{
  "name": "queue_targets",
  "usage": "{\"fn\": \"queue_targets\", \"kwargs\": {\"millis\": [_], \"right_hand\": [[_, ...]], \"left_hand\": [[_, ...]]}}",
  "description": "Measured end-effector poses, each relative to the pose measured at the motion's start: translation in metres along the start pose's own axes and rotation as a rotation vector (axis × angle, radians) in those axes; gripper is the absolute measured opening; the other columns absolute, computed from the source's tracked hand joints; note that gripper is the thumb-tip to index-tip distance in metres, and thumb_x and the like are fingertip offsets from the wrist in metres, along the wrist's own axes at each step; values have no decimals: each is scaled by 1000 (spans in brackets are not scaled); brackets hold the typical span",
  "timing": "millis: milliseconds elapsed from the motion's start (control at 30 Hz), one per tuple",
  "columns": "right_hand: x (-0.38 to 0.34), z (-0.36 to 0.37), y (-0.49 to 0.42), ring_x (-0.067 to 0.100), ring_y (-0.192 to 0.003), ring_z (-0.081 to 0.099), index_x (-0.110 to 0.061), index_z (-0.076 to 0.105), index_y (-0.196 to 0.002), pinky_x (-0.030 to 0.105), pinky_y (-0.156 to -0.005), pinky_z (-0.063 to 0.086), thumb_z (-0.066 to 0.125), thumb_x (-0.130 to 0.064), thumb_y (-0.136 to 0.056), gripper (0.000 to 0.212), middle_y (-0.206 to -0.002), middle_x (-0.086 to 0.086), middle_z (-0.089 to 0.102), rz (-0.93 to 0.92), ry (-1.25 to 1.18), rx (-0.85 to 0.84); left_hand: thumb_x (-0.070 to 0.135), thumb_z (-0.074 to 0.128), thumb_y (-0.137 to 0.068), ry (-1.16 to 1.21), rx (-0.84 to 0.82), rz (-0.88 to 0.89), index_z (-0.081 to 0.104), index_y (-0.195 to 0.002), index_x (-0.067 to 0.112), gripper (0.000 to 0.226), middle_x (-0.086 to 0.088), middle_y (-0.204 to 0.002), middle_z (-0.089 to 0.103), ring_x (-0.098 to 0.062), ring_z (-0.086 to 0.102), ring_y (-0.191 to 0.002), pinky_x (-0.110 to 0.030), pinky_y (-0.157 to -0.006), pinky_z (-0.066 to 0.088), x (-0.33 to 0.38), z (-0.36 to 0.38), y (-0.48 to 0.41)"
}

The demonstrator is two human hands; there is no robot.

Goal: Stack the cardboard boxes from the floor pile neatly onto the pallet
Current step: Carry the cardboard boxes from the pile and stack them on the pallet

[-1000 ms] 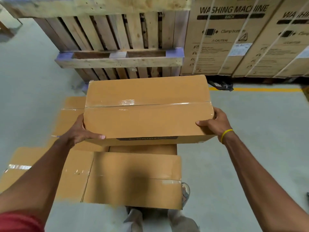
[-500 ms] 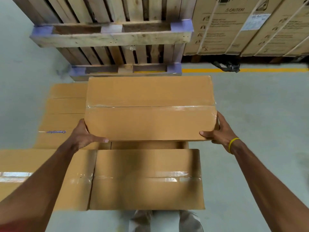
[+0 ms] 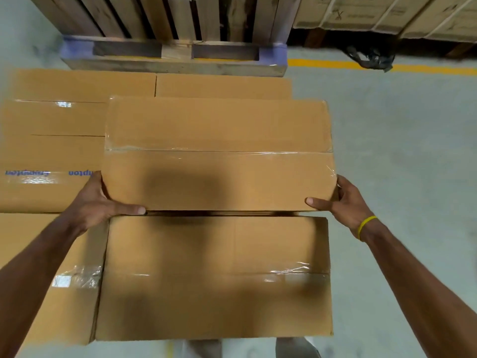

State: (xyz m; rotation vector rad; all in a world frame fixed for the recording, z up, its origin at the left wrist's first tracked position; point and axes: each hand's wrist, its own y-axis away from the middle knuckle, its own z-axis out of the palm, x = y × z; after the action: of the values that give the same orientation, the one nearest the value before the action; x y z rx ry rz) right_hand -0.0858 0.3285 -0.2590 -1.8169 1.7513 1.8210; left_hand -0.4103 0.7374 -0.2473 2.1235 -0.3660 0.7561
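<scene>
A taped brown cardboard box (image 3: 216,153) is held level in front of me over other boxes. My left hand (image 3: 98,205) grips its near left corner, thumb along the near edge. My right hand (image 3: 338,200), with a yellow band at the wrist, grips the near right corner. Right below it, nearest me, sits another taped box (image 3: 214,277). Several more boxes (image 3: 51,120) lie flat to the left and behind, one with blue print. What these boxes rest on is hidden.
Wooden pallets (image 3: 175,55) with purple-painted corners stand stacked just beyond the boxes. Large strapped cartons (image 3: 387,14) fill the back right. A yellow floor line (image 3: 426,69) and dark strap debris (image 3: 369,58) lie on the grey concrete floor on the right.
The held box has come down and closer to the boxes beneath it. My view has tilted downward, so the pallets have slid to the top edge. Both hands keep their grip.
</scene>
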Motion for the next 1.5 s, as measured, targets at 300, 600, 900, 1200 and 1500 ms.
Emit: {"fn": "queue_targets", "kwargs": {"millis": [300, 600, 900, 1200, 1500], "right_hand": [[32, 12, -10, 14, -112, 63, -26, 55, -138, 37, -93, 54, 93, -27, -54, 92, -124, -4, 67, -6, -47, 11], [49, 26, -22, 7, -107, 61, -23, 52, -139, 24, -81, 51, 89, -8, -69, 81, -121, -8, 66, 4, -86, 1], [59, 29, -18, 10, -107, 68, -30, 58, -136, 28, -87, 53, 91, -4, -62, 85, -118, -9, 72, -20, -143, 29], [66, 36, -23, 10, -111, 61, -27, 44, -144, 34, -91, 51, 88, 0, -67, 93, -122, -8, 64, -1, -168, 80], [74, 37, -19, 15, -118, 62, -34, 48, -140, 38, -95, 52, 95, -7, -54, 102, -130, -7, 64, -52, -144, 114]], "left_hand": [[24, 108, -36, -33, 31, -49, 41, -136, 13, 121, 6, -111, 62, -21, 62, -109, -39, -95, 49, -31, 25, -16], [7, 102, -50, -80, 64, -111, 37, -142, 9, 112, 10, -106, 58, -22, 57, -110, -34, -93, 44, -44, 30, -28], [13, 103, -47, -45, 43, -96, 37, -139, 12, 113, 8, -111, 61, -23, 60, -112, -36, -95, 46, -51, 32, -27], [59, 101, -15, -31, -42, -111, 37, -131, 23, 137, 5, -116, 66, -19, 64, -113, -46, -104, 52, -56, 27, -28], [47, 101, -26, 28, -76, -45, 30, -144, 23, 140, 8, -128, 61, -14, 59, -123, -45, -111, 47, -63, 32, -29]]}}
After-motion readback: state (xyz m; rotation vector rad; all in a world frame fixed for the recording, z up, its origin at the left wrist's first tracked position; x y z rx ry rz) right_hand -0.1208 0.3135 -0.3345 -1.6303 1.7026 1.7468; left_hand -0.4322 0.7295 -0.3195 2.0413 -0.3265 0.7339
